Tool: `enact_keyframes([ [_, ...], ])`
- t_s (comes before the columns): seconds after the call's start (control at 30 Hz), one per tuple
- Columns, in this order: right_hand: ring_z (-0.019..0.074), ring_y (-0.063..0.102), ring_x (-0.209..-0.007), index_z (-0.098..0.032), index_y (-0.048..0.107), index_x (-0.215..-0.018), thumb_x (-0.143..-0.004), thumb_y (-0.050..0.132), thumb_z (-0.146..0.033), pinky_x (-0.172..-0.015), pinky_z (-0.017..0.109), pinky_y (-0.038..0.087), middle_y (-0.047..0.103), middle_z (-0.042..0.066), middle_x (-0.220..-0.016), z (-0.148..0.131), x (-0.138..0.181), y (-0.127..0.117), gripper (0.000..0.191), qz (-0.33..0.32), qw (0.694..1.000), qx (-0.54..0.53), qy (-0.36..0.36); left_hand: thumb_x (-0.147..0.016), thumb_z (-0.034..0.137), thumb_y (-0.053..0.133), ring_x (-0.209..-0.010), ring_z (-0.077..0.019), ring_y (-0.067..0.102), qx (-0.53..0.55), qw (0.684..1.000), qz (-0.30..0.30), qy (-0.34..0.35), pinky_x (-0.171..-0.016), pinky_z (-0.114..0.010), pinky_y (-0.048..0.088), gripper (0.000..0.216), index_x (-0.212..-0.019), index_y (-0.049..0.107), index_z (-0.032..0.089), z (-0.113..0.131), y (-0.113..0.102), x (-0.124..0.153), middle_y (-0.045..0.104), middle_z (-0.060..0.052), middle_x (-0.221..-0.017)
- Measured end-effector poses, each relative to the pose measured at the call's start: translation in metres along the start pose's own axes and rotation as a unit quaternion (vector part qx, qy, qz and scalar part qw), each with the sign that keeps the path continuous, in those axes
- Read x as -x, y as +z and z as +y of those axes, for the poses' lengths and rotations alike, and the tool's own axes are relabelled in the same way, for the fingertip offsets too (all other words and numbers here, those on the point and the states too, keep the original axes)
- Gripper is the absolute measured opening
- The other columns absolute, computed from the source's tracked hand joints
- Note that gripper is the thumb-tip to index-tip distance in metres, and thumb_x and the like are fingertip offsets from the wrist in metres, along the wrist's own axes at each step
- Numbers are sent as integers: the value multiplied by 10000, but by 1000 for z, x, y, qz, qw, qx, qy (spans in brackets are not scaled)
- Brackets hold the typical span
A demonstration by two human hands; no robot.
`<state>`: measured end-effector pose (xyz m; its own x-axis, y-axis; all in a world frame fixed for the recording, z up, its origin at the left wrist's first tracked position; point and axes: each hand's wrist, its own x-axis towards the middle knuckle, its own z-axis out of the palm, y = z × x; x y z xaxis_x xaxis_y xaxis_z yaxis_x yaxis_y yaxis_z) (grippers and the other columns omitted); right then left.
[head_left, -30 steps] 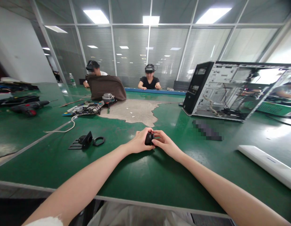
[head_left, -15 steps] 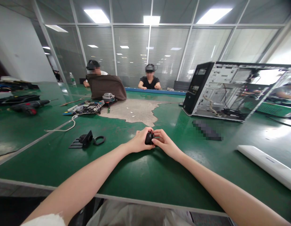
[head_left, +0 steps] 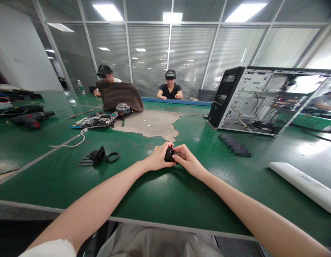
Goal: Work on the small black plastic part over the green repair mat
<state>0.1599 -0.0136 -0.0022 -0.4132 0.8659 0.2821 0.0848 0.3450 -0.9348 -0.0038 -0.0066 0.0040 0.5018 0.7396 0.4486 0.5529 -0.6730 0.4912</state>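
Between my two hands is a small black boxy device (head_left: 169, 155), just above the green table (head_left: 144, 203). My left hand (head_left: 158, 157) wraps around its left side, fingers over the top and thumb below. From the right, my right hand (head_left: 185, 159) pinches its near right edge with thumb and fingertips. Its exact kind is too small to make out, and the fingers cover part of it. To the left lie a black slotted bracket (head_left: 94, 157) with an upright piece and a black ring (head_left: 112, 157).
An opened computer case (head_left: 245, 101) stands at the right, with a blurred dark object (head_left: 236, 145) and a white long panel (head_left: 301, 185) nearer me. Back left are a circuit board (head_left: 97, 121), a white cable (head_left: 81, 141) and a power drill (head_left: 34, 119). Two people sit across the table.
Both hands keep their hold on the black device, with only slight finger shifts. The whole view has tilted a little, so things sit slightly higher in the picture.
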Motion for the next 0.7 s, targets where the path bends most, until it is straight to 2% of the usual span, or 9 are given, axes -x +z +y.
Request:
enact_keyframes([
  [0.1, 137, 542, -829, -215, 411, -1002, -751, 516, -308, -729, 320, 461, 499, 38, -971, 2, -1, -1, 288, -2, 1000, 18, 14, -607, 321, 641, -974, -230, 475, 3, 1000, -2, 1, -827, -376, 339, 577, -1080, 323, 230, 0, 0, 0, 479, -43, -1074],
  [0.23, 153, 529, -908, -215, 419, -966, -731, 552, -280, -807, 344, 444, 511, 30, -970, 0, 1, -2, 278, -30, 1000, -1, -7, -603, 303, 641, -970, -228, 482, 2, 1000, 1, -5, -838, -380, 332, 583, -1087, 323, 234, -1, 0, 0, 481, -38, -1064],
  [0.47, 117, 548, -776, -214, 426, -916, -752, 519, -289, -704, 294, 470, 499, 14, -921, 0, 2, 0, 204, -11, 1000, 9, -6, -599, 320, 645, -980, -226, 479, 5, 1000, 7, 2, -838, -374, 335, 586, -1081, 326, 230, -2, 1, 0, 472, -41, -1085],
  [0.6, 139, 548, -841, -217, 406, -1006, -745, 524, -277, -750, 330, 465, 505, 34, -960, 3, 0, -2, 293, -5, 1000, 16, 7, -602, 316, 642, -971, -218, 486, 6, 1000, 6, 8, -830, -366, 340, 569, -1072, 332, 227, -2, 1, -1, 484, -37, -1062],
  [0.7, 154, 543, -898, -211, 414, -1001, -727, 552, -263, -802, 358, 451, 514, 41, -979, 3, 1, -3, 312, -22, 1000, 1, 1, -600, 299, 639, -969, -219, 490, 7, 1000, 1, 2, -838, -371, 334, 576, -1081, 330, 228, -2, 0, -1, 487, -38, -1061],
])
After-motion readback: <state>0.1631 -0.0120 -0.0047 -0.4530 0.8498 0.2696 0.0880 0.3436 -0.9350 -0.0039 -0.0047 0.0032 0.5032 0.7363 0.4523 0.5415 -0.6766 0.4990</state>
